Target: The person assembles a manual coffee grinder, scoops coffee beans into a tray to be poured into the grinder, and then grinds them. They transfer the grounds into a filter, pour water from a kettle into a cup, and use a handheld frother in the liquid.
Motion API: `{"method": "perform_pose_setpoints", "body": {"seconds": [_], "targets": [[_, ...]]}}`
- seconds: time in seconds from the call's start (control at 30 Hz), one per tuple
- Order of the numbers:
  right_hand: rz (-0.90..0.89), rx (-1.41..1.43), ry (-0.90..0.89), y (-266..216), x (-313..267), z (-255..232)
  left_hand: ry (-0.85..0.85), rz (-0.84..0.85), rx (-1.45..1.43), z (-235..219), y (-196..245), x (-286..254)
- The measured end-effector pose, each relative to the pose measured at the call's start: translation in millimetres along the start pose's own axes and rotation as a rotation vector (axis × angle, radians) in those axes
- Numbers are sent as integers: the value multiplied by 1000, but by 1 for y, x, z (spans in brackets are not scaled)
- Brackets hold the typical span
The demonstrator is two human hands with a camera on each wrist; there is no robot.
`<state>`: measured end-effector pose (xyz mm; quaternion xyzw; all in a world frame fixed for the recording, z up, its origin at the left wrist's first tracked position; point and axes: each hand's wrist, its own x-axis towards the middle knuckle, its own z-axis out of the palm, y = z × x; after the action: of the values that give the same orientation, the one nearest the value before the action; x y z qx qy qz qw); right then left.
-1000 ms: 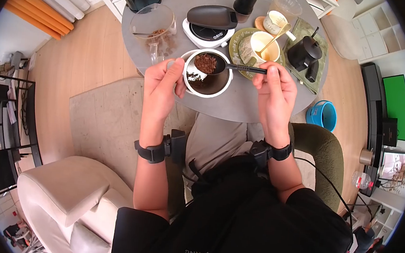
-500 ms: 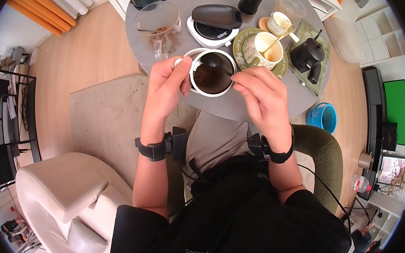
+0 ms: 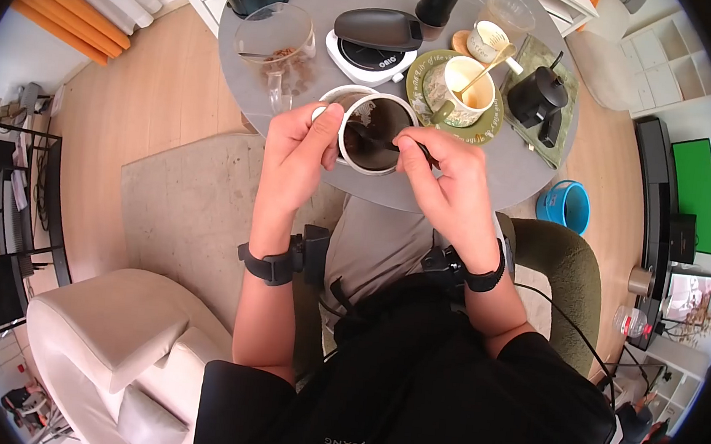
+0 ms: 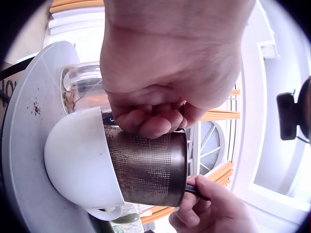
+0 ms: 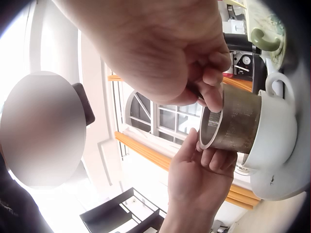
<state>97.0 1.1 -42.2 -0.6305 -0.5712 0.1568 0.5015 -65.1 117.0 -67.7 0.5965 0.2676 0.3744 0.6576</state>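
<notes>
My left hand (image 3: 298, 154) grips the side of a dark metal mesh strainer (image 4: 146, 167) at its rim. The strainer sits in the mouth of a white cup (image 4: 80, 158) with a handle, which rests on the table. Between the thumb and fingers of my right hand (image 3: 452, 175) is the handle of a black spoon (image 3: 386, 145). The spoon's bowl is down inside the strainer, where dark contents lie in shadow. In the left wrist view, the spoon handle sticks out past the strainer's rim.
A glass jug (image 3: 258, 32) with brown bits stands left on the grey table (image 3: 239, 98). Behind the strainer is a white scale-like device (image 3: 364, 72) with a dark case on it. To the right are a patterned cup (image 3: 485, 98) on a green saucer and a black pot (image 3: 535, 98).
A second ago the spoon held a heap of brown bits over the strainer. My right hand has moved left and turned over, and the spoon's bowl is now down inside.
</notes>
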Motion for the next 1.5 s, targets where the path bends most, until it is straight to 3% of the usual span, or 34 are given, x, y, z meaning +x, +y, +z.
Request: {"method": "perform_pose_setpoints", "body": {"seconds": [0.3,0.53,0.8,1.5], "targets": [[251,250,-8,7,1,6,-11,4,4,0,-1,0],[233,489,14,16,5,4,-21,33,-48,-1,-5,0],[355,696,75,17,4,1,15,10,-43,0,-2,0],[195,825,159,11,-2,-2,19,8,-35,0,1,0]]}}
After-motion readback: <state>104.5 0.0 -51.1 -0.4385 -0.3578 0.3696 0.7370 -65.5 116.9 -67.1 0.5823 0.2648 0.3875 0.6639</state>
